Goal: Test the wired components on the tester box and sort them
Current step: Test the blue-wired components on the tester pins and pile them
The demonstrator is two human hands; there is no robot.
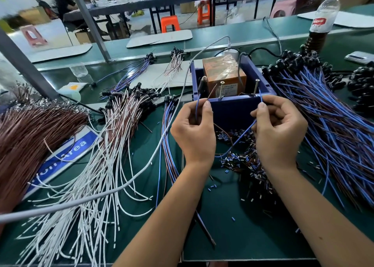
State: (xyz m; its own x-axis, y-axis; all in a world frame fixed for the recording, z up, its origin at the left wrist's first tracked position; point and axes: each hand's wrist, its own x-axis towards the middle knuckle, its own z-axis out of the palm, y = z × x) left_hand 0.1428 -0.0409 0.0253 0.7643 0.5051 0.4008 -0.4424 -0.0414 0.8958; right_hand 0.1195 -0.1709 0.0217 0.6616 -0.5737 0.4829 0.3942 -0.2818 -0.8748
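Left hand (194, 133) pinched blue wire (196, 109) and brown lead, tips aimed up at left screw (222, 88), just below box (232, 107) near rim. Right hand (279, 129) pinched other blue end (261, 98), beside right screw (256, 87).

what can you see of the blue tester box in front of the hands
The tester box is an open-topped square tub of dark blue plastic standing upright on the green bench. Inside sits an orange block wrapped in clear film. Two screws stand up from its near rim. Dark cables run in over the back wall. The left hand and right hand hold wire ends up at that rim.
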